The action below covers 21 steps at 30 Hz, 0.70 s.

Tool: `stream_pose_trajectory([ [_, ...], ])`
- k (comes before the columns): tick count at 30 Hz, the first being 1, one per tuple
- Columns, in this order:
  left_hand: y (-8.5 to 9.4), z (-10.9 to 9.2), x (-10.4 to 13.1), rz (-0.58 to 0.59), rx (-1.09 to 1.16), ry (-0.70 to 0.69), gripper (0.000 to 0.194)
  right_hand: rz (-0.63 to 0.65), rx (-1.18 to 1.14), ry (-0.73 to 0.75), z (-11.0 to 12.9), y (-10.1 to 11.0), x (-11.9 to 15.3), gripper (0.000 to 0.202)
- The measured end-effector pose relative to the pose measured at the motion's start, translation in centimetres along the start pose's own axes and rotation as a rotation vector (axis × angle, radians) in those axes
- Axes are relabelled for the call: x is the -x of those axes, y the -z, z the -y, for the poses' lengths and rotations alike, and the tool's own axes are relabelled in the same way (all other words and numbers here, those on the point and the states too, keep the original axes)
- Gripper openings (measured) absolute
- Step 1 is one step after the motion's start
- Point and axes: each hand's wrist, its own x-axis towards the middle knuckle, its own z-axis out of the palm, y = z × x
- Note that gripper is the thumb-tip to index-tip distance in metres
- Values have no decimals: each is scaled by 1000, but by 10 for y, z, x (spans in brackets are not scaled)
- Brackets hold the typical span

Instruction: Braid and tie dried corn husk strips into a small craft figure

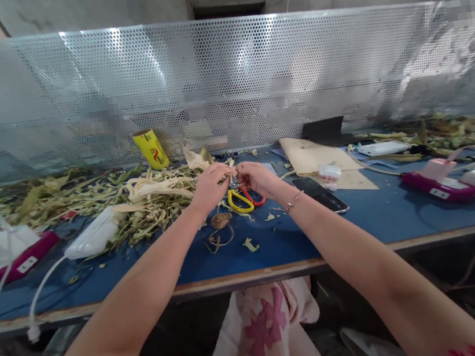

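My left hand (213,184) and my right hand (256,176) meet above the middle of the blue table (231,260). Their fingertips pinch together around something small and pale that I cannot make out. Scissors with one yellow and one red handle (241,206) lie just below the hands, their blades partly hidden by the fingers. Left of my left hand spreads a pile of dried plant stalks and leaves (154,212). A brown oval object with a thin cord (221,221) rests in front of the hands, beside leaf scraps (251,245).
A yellow tube (151,149) stands tilted before the perforated screen (242,84). Right of my hands lie a dark phone (321,195), cardboard (317,156) and a clear small case (330,173). Purple power strips (24,258) (439,189) with cables sit at both sides.
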Motion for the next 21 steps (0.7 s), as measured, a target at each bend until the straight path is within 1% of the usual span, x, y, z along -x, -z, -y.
stream_pose_trajectory([
  [1, -2, -2, 0, -22, 86, 71, 14, -11, 14, 38, 0, 0, -1, 14],
  [3, -5, -6, -1, -73, 339, 271, 21, -35, 79, 130, -1, 2, -3, 15],
  [5, -9, -9, -3, -138, 624, 491, 22, -51, 184, 219, -2, 4, -5, 16],
  [7, -10, -11, -6, -179, 844, 673, 22, -56, 287, 282, -2, 5, -5, 16],
  [8, -10, -11, -8, -180, 924, 744, 23, -53, 326, 299, -2, 5, -5, 16],
  [10, -9, -12, -10, -138, 1041, 851, 24, -37, 380, 315, -1, 5, -4, 15],
  [12, -6, -12, -11, -72, 1117, 910, 23, -15, 405, 320, 0, 4, -2, 15],
  [14, -3, -13, -11, -19, 1160, 927, 22, -4, 412, 332, 2, 3, -1, 15],
  [17, -2, -13, -11, 19, 1171, 895, 20, 8, 414, 347, 3, 3, 0, 16],
  [21, -3, -10, -11, 33, 1083, 810, 19, 9, 467, 345, 3, 4, 0, 16],
])
